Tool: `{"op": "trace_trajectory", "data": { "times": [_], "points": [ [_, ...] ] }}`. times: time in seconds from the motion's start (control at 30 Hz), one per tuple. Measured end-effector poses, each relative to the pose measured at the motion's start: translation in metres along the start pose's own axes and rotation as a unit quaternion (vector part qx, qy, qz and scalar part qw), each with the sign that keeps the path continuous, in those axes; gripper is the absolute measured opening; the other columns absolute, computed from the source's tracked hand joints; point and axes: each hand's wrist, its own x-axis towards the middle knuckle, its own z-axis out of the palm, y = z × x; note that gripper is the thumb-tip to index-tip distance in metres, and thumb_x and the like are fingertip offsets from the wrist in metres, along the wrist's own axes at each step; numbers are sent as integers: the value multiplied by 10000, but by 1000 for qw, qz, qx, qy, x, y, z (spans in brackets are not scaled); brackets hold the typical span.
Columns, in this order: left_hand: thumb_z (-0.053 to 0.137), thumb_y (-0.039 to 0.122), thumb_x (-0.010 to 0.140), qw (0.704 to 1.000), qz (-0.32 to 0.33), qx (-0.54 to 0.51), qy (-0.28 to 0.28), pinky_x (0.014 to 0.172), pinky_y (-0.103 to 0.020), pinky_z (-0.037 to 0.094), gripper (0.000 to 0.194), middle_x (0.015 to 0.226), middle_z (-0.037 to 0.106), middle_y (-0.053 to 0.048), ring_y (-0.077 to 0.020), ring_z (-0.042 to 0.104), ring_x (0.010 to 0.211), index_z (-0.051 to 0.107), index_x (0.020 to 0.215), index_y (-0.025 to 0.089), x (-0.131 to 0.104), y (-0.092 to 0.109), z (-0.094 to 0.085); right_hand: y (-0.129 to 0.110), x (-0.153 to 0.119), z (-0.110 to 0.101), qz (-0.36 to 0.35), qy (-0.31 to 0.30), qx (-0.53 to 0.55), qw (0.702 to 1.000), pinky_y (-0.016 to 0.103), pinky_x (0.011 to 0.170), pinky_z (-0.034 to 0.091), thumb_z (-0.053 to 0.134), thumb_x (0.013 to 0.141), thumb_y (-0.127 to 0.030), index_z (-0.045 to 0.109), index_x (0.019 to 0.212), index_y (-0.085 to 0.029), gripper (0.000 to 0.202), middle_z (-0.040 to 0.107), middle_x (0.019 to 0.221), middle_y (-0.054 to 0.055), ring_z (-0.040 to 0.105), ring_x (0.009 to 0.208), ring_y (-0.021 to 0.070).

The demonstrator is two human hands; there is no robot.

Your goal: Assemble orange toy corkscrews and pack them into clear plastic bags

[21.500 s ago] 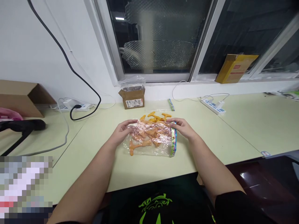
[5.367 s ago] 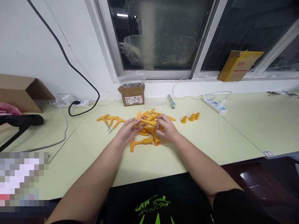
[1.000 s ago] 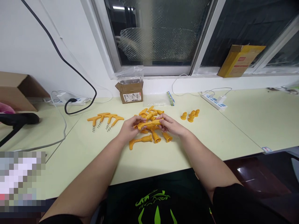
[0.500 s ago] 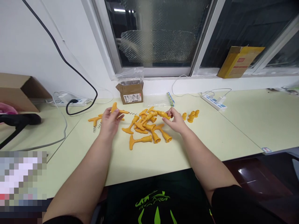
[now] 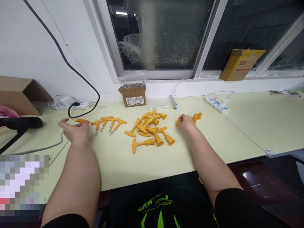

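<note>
My left hand (image 5: 77, 131) is at the left end of a row of yellow-orange corkscrews (image 5: 111, 122) with T-shaped handles and bare metal spirals. It grips another corkscrew (image 5: 82, 121) by the handle; fingers and palm hide its spiral. On the right, my right hand (image 5: 187, 123) is closed on a yellow-orange bell-shaped sleeve (image 5: 180, 120), low over the table and beside more such sleeves (image 5: 199, 116). Between the hands lies a loose pile of corkscrews with sleeves (image 5: 150, 123); one of them (image 5: 143, 142) lies at its near side.
Behind the pile stand a small open cardboard box (image 5: 134, 96) and a clear plastic bag (image 5: 160, 103). Power strips (image 5: 217, 105) lie along the wall, and a black cable (image 5: 83, 76) loops down at left. A black stand (image 5: 21, 123) juts in from the left edge.
My left hand has carried the separate corkscrew left to the row's end. My right hand has moved right with the sleeve, to the other sleeves.
</note>
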Motion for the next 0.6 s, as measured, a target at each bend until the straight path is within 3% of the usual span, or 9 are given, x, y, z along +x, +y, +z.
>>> {"op": "trace_trajectory", "data": {
  "times": [0.1,0.23,0.3,0.37,0.43,0.5,0.6],
  "points": [
    [850,319,685,993,-66,84,59,984,-469,446,766,882,611,32,-277,614,1049,327,1242,257,4,-6,-6,3,1,2,14,15,-17,1000,317,807,479,695,736,-157,676,1027,-179,293,626,1155,131,631,959,234],
    [850,369,665,983,-98,154,11,958,-449,458,833,1070,662,-69,-327,618,1141,359,1324,233,7,-6,-5,1,-1,0,21,48,4,999,325,756,474,706,741,-184,638,1125,-182,390,556,1236,144,620,809,192],
    [844,429,666,979,-99,177,-6,939,-435,464,853,1159,660,-112,-336,618,1157,377,1350,225,9,-8,-4,-5,-5,-2,-9,84,23,996,321,731,456,697,772,-252,624,1105,-194,346,576,1157,110,595,752,175],
    [828,473,674,977,-94,190,-26,929,-426,466,808,1192,656,-130,-335,618,1153,426,1326,216,10,-10,-2,-14,-11,-3,-73,87,55,992,304,700,425,664,819,-330,617,1029,-207,248,594,932,39,558,705,169],
    [809,492,686,976,-86,199,-39,927,-421,465,704,1173,654,-129,-330,614,1136,488,1242,204,11,-12,0,-23,-18,-2,-155,22,99,983,280,653,384,636,850,-398,607,959,-221,210,521,717,-31,504,646,155],
    [788,496,701,976,-76,201,-43,929,-423,461,608,1128,648,-115,-324,610,1112,517,1160,203,11,-14,2,-31,-27,1,-217,-80,134,964,261,610,350,639,853,-466,598,920,-226,253,452,626,-69,441,592,134],
    [774,499,704,977,-58,200,-43,938,-428,447,548,1048,627,-93,-319,597,1078,516,1089,207,12,-14,5,-39,-37,5,-227,-192,131,946,245,572,326,703,791,-583,578,902,-230,391,460,609,-86,419,571,119]
  ]
}}
